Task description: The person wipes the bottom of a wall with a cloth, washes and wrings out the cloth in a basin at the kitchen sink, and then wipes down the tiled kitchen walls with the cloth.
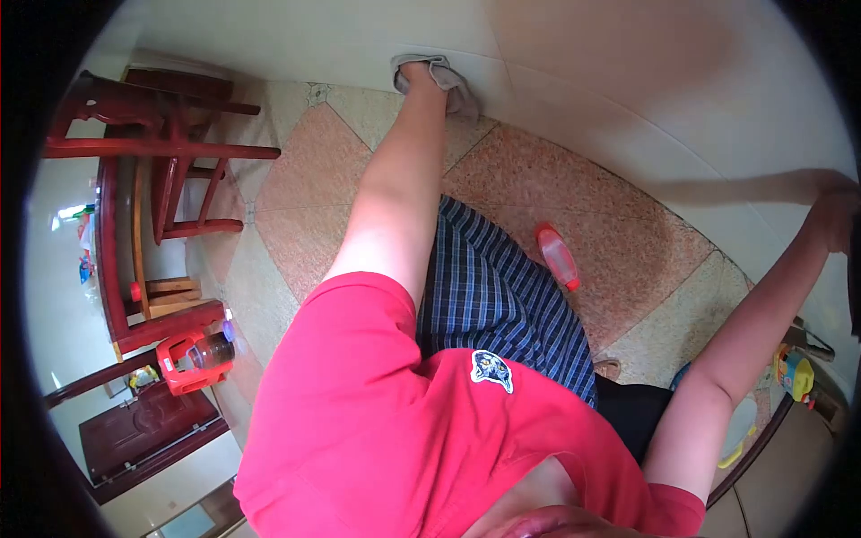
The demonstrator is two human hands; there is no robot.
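My left hand (418,73) reaches far forward, wrapped in a grey cloth (461,97) that it presses against the foot of the pale wall (574,85). Its fingers are partly hidden by the folds. Out at the right edge, my right hand (838,220) is up against the same wall, and the dark rim of the view covers its fingers. On the tiled floor between my arms lies a clear, pinkish bottle (559,257) with red ends, beside my blue checked clothing (502,287).
A dark red wooden chair (202,175) stands on the left. Behind it are a red container (193,361) and a dark door (148,430). A yellow bottle (795,375) is at the right, below my forearm. The floor tiles (610,211) run up to the wall.
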